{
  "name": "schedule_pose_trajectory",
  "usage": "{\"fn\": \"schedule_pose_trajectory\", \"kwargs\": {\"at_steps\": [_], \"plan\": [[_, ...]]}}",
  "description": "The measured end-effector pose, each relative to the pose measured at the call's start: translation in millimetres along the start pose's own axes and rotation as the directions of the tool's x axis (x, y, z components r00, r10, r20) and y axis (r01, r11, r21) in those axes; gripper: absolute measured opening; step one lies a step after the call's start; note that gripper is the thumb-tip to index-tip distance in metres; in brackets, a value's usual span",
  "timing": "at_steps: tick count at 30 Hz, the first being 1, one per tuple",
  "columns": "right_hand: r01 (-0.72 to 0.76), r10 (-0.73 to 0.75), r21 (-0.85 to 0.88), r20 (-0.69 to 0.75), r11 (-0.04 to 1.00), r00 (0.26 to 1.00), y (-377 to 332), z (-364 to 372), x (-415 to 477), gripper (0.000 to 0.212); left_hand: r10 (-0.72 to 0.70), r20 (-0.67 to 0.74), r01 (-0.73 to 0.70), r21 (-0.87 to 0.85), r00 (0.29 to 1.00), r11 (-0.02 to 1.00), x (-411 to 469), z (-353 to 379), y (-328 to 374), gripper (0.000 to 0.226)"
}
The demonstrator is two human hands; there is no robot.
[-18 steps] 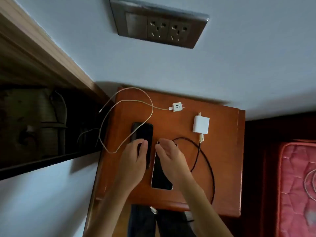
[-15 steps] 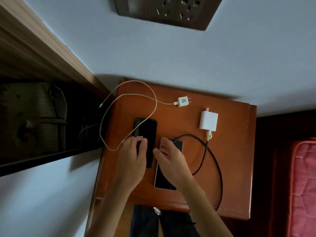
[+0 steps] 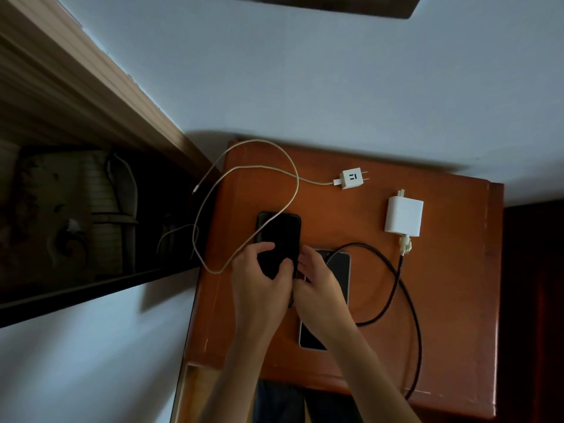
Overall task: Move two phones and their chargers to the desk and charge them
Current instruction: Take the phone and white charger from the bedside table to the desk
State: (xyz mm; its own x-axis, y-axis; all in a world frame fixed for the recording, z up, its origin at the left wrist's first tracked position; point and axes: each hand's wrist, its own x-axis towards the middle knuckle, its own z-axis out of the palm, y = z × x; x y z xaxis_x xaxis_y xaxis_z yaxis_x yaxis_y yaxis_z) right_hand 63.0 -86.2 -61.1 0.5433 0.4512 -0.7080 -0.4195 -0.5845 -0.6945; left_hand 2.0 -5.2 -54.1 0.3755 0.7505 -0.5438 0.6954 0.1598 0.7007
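A black phone [image 3: 279,235] lies at the middle of the brown bedside table [image 3: 451,300]. My left hand [image 3: 259,288] grips its lower half, thumb across the screen. My right hand [image 3: 320,288] pinches the same phone's right edge and covers most of a second, silver-edged phone [image 3: 341,267] lying beside it. A small white charger [image 3: 352,178] with a looping white cable [image 3: 265,169] sits at the table's back. To its right stands a larger white charger [image 3: 403,216], whose black braided cable [image 3: 410,303] curls over the front edge.
The white cable's loop hangs off the table's left edge, over a dark shelf recess [image 3: 91,215]. A wall socket plate [image 3: 320,4] shows at the top edge. A white wall runs behind and to the left of the table.
My right hand has shifted left from the silver-edged phone to the black phone's edge. My left hand has closed around the black phone. The camera has tilted down, so the socket is nearly out of view.
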Motion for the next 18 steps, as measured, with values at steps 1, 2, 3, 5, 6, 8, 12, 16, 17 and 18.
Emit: {"fn": "schedule_pose_trajectory", "kwargs": {"at_steps": [1, 2, 3, 5, 6, 8, 12, 16, 17, 18], "plan": [[-0.019, 0.018, 0.014, 0.011, 1.000, 1.000, 0.6, -0.6, -0.1, 0.061, -0.041, -0.002, 0.041, -0.072, 0.999, 0.997, 1.7, -0.6, 0.3, 0.032], [-0.031, 0.031, 0.015, 0.018, 0.999, 0.999, 0.5, -1.0, -1.1, 0.065, -0.076, -0.001, 0.075, -0.133, 0.997, 0.988, 3.1, -1.7, 0.8, 0.033], [-0.034, 0.034, 0.014, 0.018, 0.999, 0.999, 0.7, -0.8, -1.6, 0.068, -0.096, -0.002, 0.094, -0.169, 0.995, 0.981, 4.5, -3.1, 0.8, 0.034], [-0.017, 0.016, 0.006, 0.014, 1.000, 1.000, 0.0, 0.1, -2.4, 0.072, -0.099, -0.005, 0.096, -0.204, 0.995, 0.974, 5.2, -5.9, -1.0, 0.039], [-0.003, 0.003, -0.005, 0.013, 1.000, 1.000, -0.6, 0.3, -2.9, 0.074, -0.085, -0.005, 0.082, -0.216, 0.996, 0.973, 4.4, -7.3, -2.2, 0.042], [0.001, -0.001, -0.026, 0.008, 1.000, 1.000, -2.1, -0.7, -3.7, 0.077, -0.049, 0.002, 0.048, -0.196, 0.999, 0.979, 2.8, -9.5, -4.9, 0.043], [-0.040, 0.040, 0.027, 0.007, 0.999, 0.999, -0.3, -3.8, -9.5, 0.078, 0.019, 0.097, -0.012, -0.073, 0.995, 0.997, -1.5, -6.0, -2.9, 0.026], [-0.005, 0.008, 0.053, -0.059, 0.999, 0.998, 1.9, -13.0, -15.3, 0.073, 0.069, 0.153, -0.054, -0.096, 0.986, 0.994, -8.5, 4.3, 2.0, 0.014], [0.009, -0.004, 0.054, -0.086, 0.999, 0.996, 2.0, -17.4, -15.3, 0.071, 0.074, 0.155, -0.054, -0.131, 0.985, 0.990, -8.9, 6.4, 2.6, 0.014], [0.021, -0.016, 0.049, -0.110, 0.999, 0.994, 1.5, -21.9, -14.3, 0.068, 0.086, 0.150, -0.060, -0.167, 0.985, 0.984, -8.5, 7.2, 3.3, 0.011]]}}
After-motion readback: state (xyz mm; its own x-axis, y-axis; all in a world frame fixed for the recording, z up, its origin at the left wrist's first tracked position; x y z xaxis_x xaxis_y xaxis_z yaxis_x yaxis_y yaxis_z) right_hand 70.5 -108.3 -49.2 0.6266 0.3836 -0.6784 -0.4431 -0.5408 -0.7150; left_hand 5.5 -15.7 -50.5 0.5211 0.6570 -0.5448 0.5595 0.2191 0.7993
